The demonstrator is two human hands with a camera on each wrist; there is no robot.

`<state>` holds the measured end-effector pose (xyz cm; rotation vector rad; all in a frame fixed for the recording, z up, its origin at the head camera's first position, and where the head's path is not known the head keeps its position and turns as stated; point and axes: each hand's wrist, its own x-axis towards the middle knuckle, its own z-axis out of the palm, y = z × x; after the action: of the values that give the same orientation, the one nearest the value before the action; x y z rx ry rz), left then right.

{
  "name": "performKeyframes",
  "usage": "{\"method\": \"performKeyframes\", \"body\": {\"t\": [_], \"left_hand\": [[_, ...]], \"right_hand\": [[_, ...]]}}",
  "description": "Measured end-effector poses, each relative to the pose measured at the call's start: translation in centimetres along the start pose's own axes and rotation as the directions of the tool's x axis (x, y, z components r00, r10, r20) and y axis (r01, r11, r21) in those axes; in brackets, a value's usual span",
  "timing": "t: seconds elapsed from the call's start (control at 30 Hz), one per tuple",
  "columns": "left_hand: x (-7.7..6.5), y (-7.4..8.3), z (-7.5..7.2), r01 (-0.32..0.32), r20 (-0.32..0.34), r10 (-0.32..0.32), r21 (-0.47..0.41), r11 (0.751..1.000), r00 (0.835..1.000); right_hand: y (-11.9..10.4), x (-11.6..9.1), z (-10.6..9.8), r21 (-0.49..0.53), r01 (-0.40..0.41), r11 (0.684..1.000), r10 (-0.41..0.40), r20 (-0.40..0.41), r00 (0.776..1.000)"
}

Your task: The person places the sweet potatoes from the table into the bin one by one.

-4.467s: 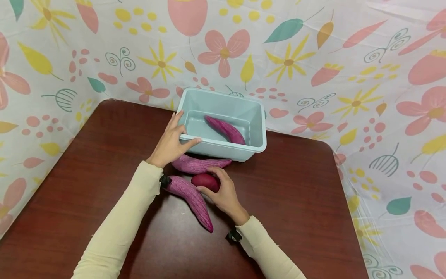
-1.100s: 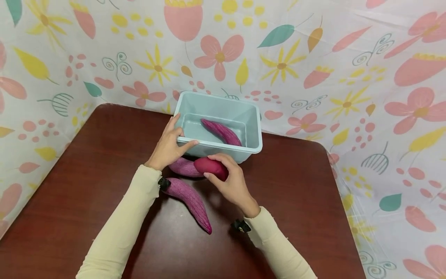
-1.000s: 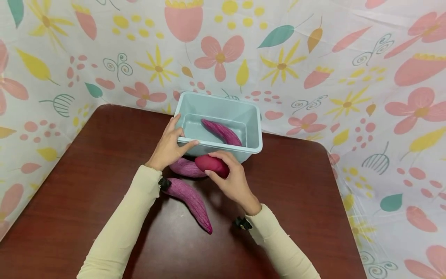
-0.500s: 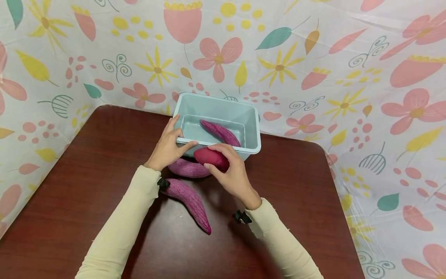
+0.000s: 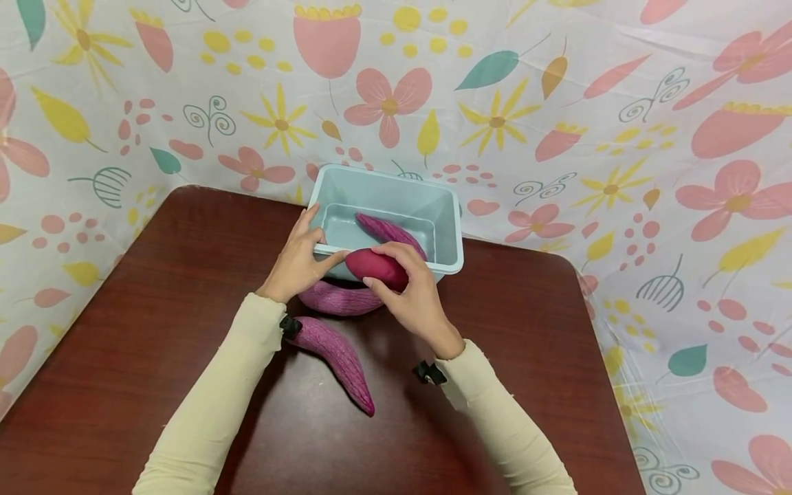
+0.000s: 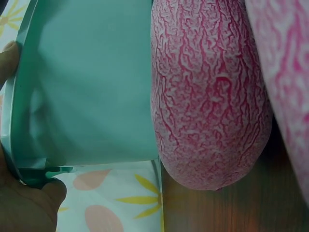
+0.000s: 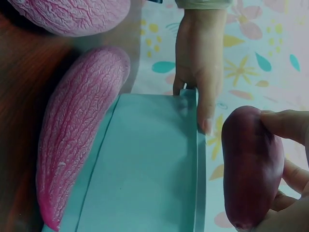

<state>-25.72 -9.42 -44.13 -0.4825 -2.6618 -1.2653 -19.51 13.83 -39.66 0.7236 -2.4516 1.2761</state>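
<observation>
Dark-red oblong (image 5: 370,265), long axis roughly parallel to bin's near rim (image 5: 442,267)

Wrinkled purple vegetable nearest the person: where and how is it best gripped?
Probably pinched across the middle of the vegetable, from above and the person's right. Its curved body lies on the table; the middle is thick and uncovered, the near end tapers, and a black wrist device overlaps the far end in the head view.

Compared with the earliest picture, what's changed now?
The right hand has lifted the dark red object off the table, up to the front rim of the box. The left hand still holds the box; the purple vegetables stay put, one inside, two in front.
</observation>
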Motion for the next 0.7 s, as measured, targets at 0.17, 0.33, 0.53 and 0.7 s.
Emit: {"method": "performKeyframes", "body": {"t": [0.17, 0.33, 0.53, 0.7], "left_hand": [[0.0, -0.1, -0.1, -0.001, 0.007, 0.001, 0.0, 1.0, 1.0], [0.0, -0.1, 0.0, -0.001, 0.015, 0.001, -0.008, 1.0, 1.0], [0.1, -0.2, -0.1, -0.011, 0.011, 0.011, -0.007, 1.0, 1.0], [0.0, -0.1, 0.0, -0.002, 0.012, 0.002, -0.008, 1.0, 1.0]], "right_hand": [[0.1, 0.7, 0.2, 0.003, 0.009, 1.0, -0.009, -0.008, 1.0], [0.4, 1.0, 0.5, -0.001, 0.01, 1.0, -0.01, -0.005, 1.0], [0.7, 1.4, 0.8, -0.01, 0.009, 1.0, -0.009, -0.006, 1.0], [0.7, 1.9, 0.7, -0.012, -0.023, 1.0, 0.022, -0.045, 0.999]]}}
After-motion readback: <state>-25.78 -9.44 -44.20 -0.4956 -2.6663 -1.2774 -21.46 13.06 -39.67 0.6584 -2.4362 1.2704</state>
